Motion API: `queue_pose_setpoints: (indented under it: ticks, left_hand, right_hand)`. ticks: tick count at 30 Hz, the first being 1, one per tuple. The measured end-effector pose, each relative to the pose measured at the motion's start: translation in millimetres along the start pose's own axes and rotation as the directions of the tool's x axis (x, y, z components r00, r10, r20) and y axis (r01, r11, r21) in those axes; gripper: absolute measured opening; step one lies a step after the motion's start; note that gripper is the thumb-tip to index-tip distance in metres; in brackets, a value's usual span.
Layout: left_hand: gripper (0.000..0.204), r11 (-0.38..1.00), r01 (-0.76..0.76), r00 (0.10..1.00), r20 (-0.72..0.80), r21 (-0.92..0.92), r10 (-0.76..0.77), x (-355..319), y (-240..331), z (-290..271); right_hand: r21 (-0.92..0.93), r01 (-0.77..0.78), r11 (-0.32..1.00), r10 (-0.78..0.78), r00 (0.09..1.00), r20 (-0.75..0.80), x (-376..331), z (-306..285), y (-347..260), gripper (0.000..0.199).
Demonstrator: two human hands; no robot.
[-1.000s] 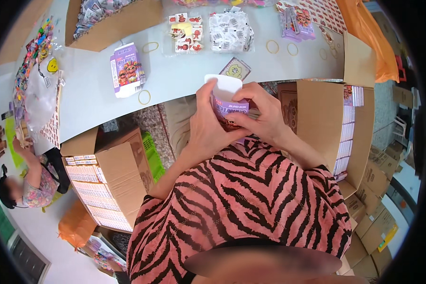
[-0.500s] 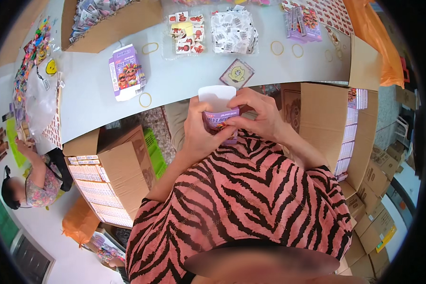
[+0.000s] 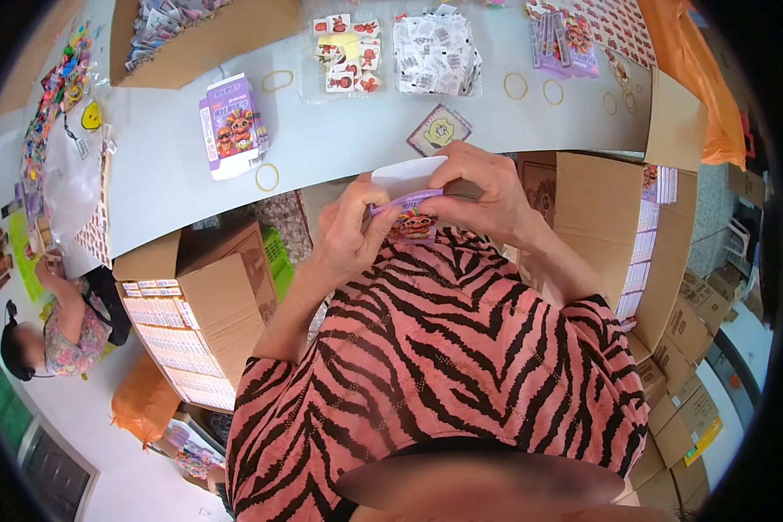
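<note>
Between my two hands, just off the table's near edge, is a small purple printed carton (image 3: 415,228) with its white end flap (image 3: 406,177) raised. My left hand (image 3: 352,223) grips the carton's left side, thumb on the printed front. My right hand (image 3: 483,197) pinches the right side by the flap's fold. Whether anything lies inside the carton cannot be seen. On the table just beyond sits a square card (image 3: 439,130) with a yellow cartoon figure. To the left lies a stack of flat purple cartons (image 3: 235,129).
White printed packets (image 3: 435,54) and red-figure stickers (image 3: 346,54) lie at the back. Rubber bands (image 3: 267,177) are scattered about. Open cardboard boxes of packed cartons stand left (image 3: 167,335) and right (image 3: 639,239). Another person (image 3: 65,326) works at far left.
The carton has tilted, so its white flap looks narrower and more of its printed front shows. My left hand has shifted slightly left, its fingers curling at the carton's top edge.
</note>
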State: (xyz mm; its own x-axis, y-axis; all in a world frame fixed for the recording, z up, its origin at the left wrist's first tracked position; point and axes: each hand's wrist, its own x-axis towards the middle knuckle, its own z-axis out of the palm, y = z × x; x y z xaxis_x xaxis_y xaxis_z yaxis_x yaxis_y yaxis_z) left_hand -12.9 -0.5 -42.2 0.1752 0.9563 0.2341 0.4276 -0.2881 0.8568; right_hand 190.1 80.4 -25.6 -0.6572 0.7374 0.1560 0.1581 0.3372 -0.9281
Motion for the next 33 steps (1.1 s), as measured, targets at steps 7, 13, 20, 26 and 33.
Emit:
queue_pose_setpoints:
  ticks: [7, 13, 20, 26, 33]
  left_hand:
    - [0.041, 0.942, -0.050, 0.968, -0.249, -0.332, -0.036, 12, -3, 19]
    - [0.066, 0.872, 0.137, 0.928, -0.248, -0.470, -0.279, 23, 9, 23]
    - [0.039, 0.884, 0.330, 0.932, -0.034, -0.329, -0.361, 16, 4, 18]
    - [0.026, 0.824, 0.287, 0.946, 0.010, -0.488, -0.324, 24, 3, 11]
    - [0.037, 0.844, 0.361, 0.932, 0.187, -0.396, -0.311, 26, 1, 0]
  right_hand:
    - [-0.010, 0.070, 0.997, -0.071, 0.994, -0.077, 11, -1, -2, 0.019]
    - [-0.001, 0.074, 0.997, -0.074, 0.990, -0.116, 16, -3, -2, 0.019]
    - [0.158, -0.016, 0.987, 0.020, 1.000, -0.024, 17, -14, -5, 0.027]
    - [0.218, -0.126, 0.968, 0.114, 0.991, 0.068, 19, -17, -6, 0.029]
    - [0.120, -0.110, 0.987, 0.095, 0.988, 0.126, 23, -21, -4, 0.029]
